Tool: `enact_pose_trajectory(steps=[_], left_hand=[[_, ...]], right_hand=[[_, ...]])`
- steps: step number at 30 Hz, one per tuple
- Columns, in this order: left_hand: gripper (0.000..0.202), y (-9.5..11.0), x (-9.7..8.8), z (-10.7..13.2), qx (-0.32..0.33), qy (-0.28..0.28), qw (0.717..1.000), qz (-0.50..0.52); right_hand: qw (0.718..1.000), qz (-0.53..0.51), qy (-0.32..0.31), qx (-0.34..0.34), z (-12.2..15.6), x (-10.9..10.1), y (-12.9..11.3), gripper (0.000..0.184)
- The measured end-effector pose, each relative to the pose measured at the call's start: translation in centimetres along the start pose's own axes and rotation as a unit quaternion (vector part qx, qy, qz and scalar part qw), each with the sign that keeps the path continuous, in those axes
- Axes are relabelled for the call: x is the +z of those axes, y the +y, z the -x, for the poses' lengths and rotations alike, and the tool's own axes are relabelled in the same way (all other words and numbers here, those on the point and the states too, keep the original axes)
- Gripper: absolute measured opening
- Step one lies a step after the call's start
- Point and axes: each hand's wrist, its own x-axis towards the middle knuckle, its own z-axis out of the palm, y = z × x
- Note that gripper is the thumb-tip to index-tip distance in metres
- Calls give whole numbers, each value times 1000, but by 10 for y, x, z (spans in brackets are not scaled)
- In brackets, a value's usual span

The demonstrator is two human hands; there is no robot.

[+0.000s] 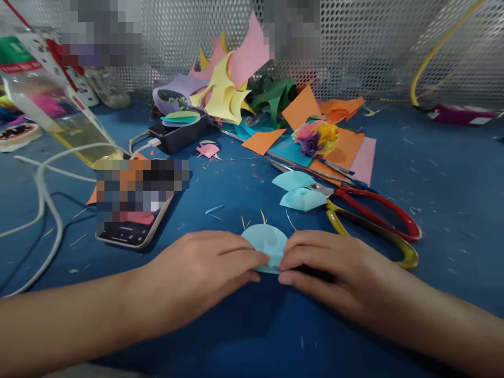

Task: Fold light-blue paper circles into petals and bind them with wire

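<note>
Between my two hands is a light blue paper circle (271, 239), its near edge folded up a little. My left hand (208, 268) pinches its left side, with the thumb beneath and the fingers on top. On the right edge, the fingertips of my right hand (326, 262) close on the same paper. Just beyond lie two folded light blue paper pieces (303, 198), beside the blades of scissors (374, 210) with one red and one yellow handle loop. Part of the yellow loop is hidden behind my right hand.
A phone (134, 210) and white cable (43, 184) lie at left, near a tilted plastic bottle (51, 105). Coloured paper scraps (220, 94) pile up before the perforated metal panel (366, 47). Orange sheets (346, 149) and a paper pompom (315, 137) sit right of centre.
</note>
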Motion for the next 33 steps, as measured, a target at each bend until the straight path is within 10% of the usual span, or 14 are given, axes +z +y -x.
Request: enact_pose_trajectory(steps=[7,33], left_hand=[[40,0,-5,5,57,26,995,-80],[31,7,18,10,0,91,993,-80]], right_hand=[[990,-55,9,133,-5,3,2,9],[984,64,84,140,-16,17,-2,17]])
